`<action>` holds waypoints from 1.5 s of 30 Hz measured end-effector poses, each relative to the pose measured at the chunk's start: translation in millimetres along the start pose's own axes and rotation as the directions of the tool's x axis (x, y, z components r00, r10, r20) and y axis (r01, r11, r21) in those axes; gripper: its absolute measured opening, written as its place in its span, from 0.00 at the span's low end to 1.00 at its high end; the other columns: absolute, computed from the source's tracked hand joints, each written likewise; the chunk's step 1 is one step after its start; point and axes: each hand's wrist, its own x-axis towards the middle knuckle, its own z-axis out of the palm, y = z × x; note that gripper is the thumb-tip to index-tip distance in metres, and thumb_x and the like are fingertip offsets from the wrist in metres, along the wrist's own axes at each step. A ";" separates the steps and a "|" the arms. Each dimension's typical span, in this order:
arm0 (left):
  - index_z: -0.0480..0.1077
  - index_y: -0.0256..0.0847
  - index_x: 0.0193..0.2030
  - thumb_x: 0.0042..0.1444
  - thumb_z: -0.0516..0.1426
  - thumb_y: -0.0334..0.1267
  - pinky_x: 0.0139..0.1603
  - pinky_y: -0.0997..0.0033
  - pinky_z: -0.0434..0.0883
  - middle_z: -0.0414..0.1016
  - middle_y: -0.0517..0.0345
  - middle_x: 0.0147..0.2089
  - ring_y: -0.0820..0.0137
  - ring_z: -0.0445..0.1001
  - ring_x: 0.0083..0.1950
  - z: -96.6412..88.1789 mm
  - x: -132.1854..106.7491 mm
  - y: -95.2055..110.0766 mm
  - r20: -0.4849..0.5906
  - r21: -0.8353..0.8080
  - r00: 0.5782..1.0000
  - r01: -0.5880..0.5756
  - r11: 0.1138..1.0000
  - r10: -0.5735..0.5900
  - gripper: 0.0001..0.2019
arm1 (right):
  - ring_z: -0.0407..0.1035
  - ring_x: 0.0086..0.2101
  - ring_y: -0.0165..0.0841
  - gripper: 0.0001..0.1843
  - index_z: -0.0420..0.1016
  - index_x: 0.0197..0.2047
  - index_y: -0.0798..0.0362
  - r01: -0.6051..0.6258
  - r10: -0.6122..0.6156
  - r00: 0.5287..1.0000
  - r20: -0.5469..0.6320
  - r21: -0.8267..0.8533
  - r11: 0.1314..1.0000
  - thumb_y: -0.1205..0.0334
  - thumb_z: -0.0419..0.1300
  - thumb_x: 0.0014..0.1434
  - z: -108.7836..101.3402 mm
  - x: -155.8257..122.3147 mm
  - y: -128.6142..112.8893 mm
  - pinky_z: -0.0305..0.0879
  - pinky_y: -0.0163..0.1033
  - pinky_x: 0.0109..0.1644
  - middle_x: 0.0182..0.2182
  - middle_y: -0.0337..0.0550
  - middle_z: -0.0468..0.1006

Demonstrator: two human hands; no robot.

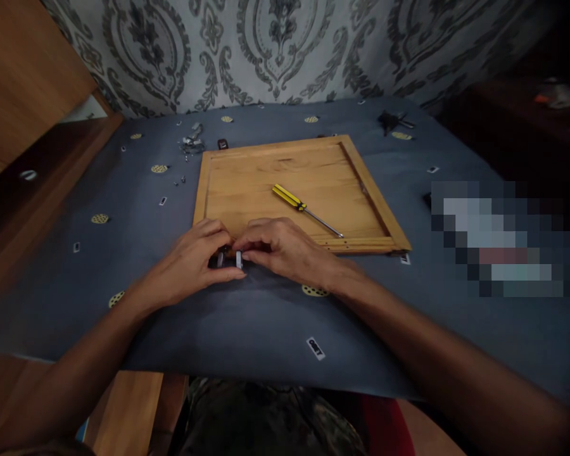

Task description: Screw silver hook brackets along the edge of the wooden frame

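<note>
A framed wooden panel [285,171], like a cabinet door, lies flat on the cloth-covered table. At its near left edge my left hand [190,263] is curled round a small metal fitting that looks like a hinge [239,259], thumb stretched along its near side. From the right, my right hand [285,250] pinches the same fitting between thumb and forefinger. The fingers hide most of the fitting and where it meets the frame. A screwdriver [292,197] with a yellow and black handle rests on the panel, tip pointing to the near right.
Several metal fittings [192,140] lie in a heap behind the panel's left corner, with small screws [183,180] nearby. A dark object [393,121] sits at the back right. Wooden furniture [33,82] borders the left; a patterned curtain [280,50] hangs behind. A pixelated patch covers something at right.
</note>
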 end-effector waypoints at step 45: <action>0.71 0.41 0.36 0.64 0.60 0.58 0.43 0.65 0.67 0.69 0.57 0.39 0.65 0.69 0.42 -0.2 0.5 -0.1 -0.024 -0.007 1.000 0.007 1.000 -0.007 0.21 | 0.75 0.38 0.32 0.10 0.85 0.41 0.52 -0.025 0.025 1.000 0.008 -0.060 0.998 0.74 0.63 0.62 -0.2 -0.7 -4.6 0.63 0.36 0.43 0.36 0.42 0.84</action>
